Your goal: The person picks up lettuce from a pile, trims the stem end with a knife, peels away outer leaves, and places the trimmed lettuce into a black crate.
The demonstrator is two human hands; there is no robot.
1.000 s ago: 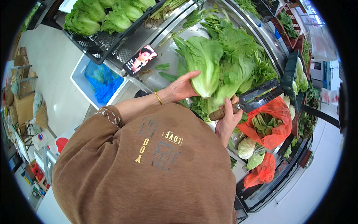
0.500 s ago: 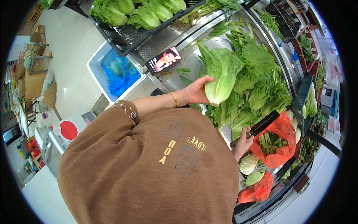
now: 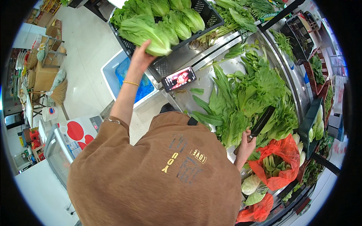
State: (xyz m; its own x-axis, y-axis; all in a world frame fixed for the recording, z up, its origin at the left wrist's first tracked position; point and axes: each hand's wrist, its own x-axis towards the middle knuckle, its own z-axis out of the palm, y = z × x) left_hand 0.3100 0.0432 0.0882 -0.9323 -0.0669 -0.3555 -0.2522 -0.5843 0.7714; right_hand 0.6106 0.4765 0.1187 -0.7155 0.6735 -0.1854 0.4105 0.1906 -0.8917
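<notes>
A lettuce head [image 3: 147,34] is gripped by the left hand [image 3: 142,57] at its near side, over the near part of the black crate [image 3: 213,25]. It has not yet been released, and whether its weight is already carried by the crate cannot be told. Beside it, several other lettuce heads [image 3: 193,19] are already laid in the crate, so that part can be judged well advanced. By the right hand [image 3: 247,145], closed around its handle, a dark-bladed knife [image 3: 263,121] is held above the loose leaves [image 3: 256,88]. These are left in a large pile on the metal table [image 3: 188,102], and among them no other whole head can be clearly distinguished.
</notes>
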